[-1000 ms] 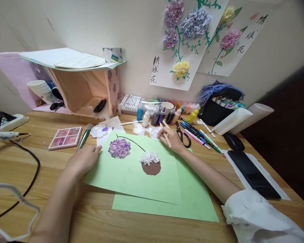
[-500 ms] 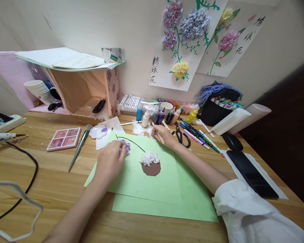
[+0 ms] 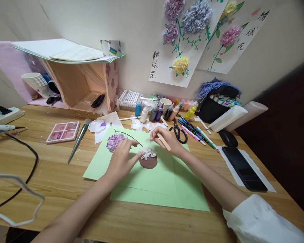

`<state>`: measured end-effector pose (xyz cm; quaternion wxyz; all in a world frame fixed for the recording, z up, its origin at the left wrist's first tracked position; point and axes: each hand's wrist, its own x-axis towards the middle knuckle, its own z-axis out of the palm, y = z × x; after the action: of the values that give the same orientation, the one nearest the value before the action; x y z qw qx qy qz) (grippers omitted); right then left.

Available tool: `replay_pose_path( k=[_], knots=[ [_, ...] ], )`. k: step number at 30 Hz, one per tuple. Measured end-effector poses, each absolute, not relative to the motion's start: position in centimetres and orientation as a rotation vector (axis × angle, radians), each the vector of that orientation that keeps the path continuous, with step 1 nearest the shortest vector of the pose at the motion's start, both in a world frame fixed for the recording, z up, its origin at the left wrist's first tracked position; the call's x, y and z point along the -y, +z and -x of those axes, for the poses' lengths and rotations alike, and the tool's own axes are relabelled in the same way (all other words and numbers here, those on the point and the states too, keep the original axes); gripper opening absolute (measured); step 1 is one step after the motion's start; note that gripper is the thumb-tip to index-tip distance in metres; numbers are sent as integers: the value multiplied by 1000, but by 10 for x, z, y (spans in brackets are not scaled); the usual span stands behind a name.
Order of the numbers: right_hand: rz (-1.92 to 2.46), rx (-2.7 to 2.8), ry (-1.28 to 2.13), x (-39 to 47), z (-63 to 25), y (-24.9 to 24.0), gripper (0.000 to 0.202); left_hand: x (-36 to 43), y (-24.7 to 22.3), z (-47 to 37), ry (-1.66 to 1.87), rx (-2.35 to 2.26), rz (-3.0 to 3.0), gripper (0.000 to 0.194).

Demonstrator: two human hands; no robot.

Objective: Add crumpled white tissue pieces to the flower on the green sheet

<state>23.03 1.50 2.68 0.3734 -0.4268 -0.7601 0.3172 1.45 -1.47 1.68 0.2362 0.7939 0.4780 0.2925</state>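
Note:
My right hand (image 3: 168, 141) is closed around a flat wooden craft stick (image 3: 164, 141) above the green paper (image 3: 167, 182). Something pale and blurred shows by its fingertips. My left hand (image 3: 123, 157) reaches over the same sheet with thumb and fingers apart, its thumb at the edge of the white ruffled paper petals (image 3: 149, 153). These petals cover the top of a brown paper disc (image 3: 148, 162). Partly behind my left hand, a purple ruffled flower (image 3: 114, 142) lies at the left of the sheet, beside a dark curved line.
Behind the paper stand several paint bottles (image 3: 158, 113) and white paper scraps (image 3: 136, 125). Black scissors (image 3: 178, 131) and pens (image 3: 195, 130) lie to the right, near a phone (image 3: 243, 168). A makeup palette (image 3: 62, 132) and brush (image 3: 78, 140) lie left.
My left hand has moved right from the purple flower to the white petals, its fingers spreading. My right hand has come nearer with the wooden stick, away from the white scraps.

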Motion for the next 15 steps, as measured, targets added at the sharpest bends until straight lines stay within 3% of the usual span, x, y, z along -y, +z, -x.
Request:
replay_pose_path(
  k=[11,15],
  knots=[
    [1066,1544,1224,46,-211,0,23,22,24,-17,534,-1147,-1813,22],
    [1022,1416,1042,55,-212,-20,43,17,21,-9,374,-1176,-1857,21]
  ],
)
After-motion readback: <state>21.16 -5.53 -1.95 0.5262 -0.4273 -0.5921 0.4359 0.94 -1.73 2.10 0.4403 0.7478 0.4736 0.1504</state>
